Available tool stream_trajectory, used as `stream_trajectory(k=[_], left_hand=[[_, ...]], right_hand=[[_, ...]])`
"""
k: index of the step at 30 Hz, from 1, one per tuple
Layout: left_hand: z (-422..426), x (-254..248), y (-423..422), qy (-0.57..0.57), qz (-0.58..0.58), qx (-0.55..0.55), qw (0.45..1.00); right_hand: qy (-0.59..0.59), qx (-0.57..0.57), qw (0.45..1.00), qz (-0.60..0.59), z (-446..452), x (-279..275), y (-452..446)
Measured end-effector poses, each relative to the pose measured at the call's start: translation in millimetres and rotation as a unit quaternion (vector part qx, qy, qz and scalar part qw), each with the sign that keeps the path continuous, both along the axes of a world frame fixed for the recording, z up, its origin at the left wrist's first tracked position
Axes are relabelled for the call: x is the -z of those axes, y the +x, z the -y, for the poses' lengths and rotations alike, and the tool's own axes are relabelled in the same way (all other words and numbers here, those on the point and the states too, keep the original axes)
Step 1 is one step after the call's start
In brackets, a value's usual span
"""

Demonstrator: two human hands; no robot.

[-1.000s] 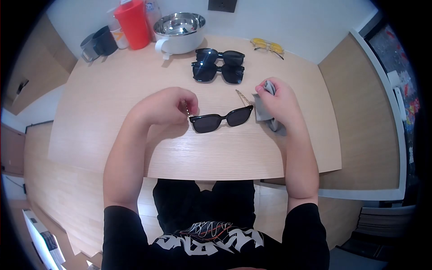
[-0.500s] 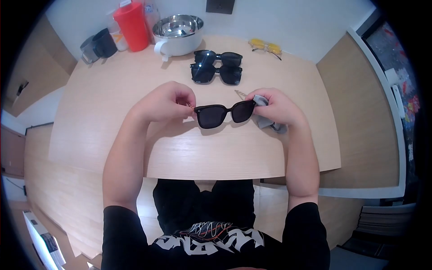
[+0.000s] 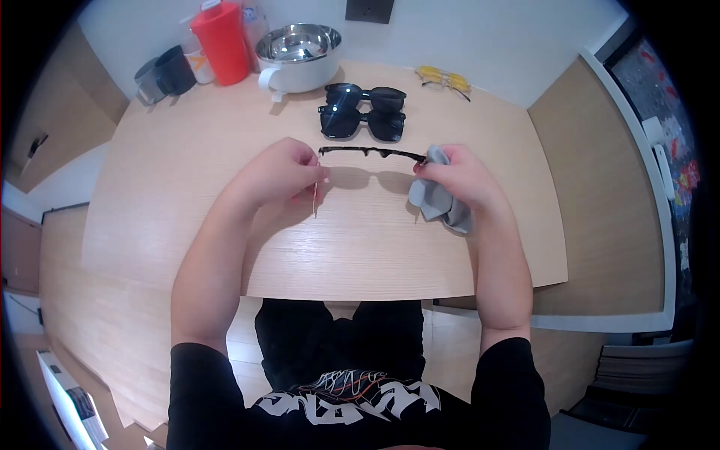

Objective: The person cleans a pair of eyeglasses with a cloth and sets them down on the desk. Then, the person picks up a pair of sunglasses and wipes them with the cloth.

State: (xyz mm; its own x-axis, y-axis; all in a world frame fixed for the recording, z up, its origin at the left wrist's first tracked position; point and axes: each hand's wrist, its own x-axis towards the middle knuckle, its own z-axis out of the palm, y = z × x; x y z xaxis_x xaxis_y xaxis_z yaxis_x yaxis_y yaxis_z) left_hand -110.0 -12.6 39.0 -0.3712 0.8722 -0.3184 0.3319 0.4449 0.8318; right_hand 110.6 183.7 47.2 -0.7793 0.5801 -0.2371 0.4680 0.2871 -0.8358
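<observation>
A pair of dark sunglasses (image 3: 371, 152) is held above the table between my two hands, turned so that its top edge faces me and the lenses hardly show. My left hand (image 3: 291, 172) is closed on its left side, where a thin temple arm points down toward me. At the other end, my right hand (image 3: 454, 171) pinches the frame and also holds a grey cloth (image 3: 442, 206), which hangs in folds below the fingers. Just beyond lie two more pairs of black sunglasses, a nearer pair (image 3: 361, 124) and a farther pair (image 3: 365, 97).
Yellow-lensed glasses (image 3: 444, 79) rest near the wall. At the back left stand a white-handled steel bowl (image 3: 298, 64), a red pitcher (image 3: 222, 43), a dark mug (image 3: 174, 71) and a grey cup (image 3: 148, 82). The table's (image 3: 360, 270) front edge is near my lap.
The sunglasses have tipped from lenses facing me to nearly edge-on. Their left temple arm now points toward me, and the cloth hangs more openly from my right hand.
</observation>
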Motion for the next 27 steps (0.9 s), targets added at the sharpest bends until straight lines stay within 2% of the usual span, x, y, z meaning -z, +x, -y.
stream_trajectory(k=[2, 5, 8, 10, 13, 16, 18, 22, 25, 27], left_hand=[[-1, -1, 8, -0.061, -0.107, 0.01, 0.992], [0, 2, 10, -0.101, -0.195, 0.035, 0.975], [0, -6, 15, -0.114, -0.23, 0.017, 0.966], [1, -1, 14, -0.079, -0.257, 0.004, 0.963], [1, 0, 12, -0.045, -0.283, -0.002, 0.958], [2, 6, 13, -0.002, -0.317, 0.004, 0.948], [2, 7, 13, 0.009, -0.325, 0.014, 0.946], [-2, 6, 18, 0.025, -0.303, 0.036, 0.952], [-7, 17, 21, 0.076, -0.273, 0.06, 0.957], [-9, 26, 21, 0.11, -0.265, 0.081, 0.955]], right_hand=[[0.025, -0.012, 0.999, 0.044, -1, 6, -1], [0.065, -0.05, 0.993, 0.09, 1, 16, -2], [0.104, -0.08, 0.984, 0.12, 8, 12, -1], [0.121, -0.106, 0.979, 0.126, 6, 8, 1], [0.148, -0.084, 0.975, 0.14, 3, -4, 10], [0.122, 0.018, 0.99, 0.073, -1, -20, 15], [0.081, 0.084, 0.991, -0.065, -13, -7, 13], [0.056, 0.141, 0.939, -0.308, -11, 10, -1], [0.08, 0.12, 0.935, -0.323, 6, 20, -13], [0.032, 0.083, 0.94, -0.329, 23, 28, -24]])
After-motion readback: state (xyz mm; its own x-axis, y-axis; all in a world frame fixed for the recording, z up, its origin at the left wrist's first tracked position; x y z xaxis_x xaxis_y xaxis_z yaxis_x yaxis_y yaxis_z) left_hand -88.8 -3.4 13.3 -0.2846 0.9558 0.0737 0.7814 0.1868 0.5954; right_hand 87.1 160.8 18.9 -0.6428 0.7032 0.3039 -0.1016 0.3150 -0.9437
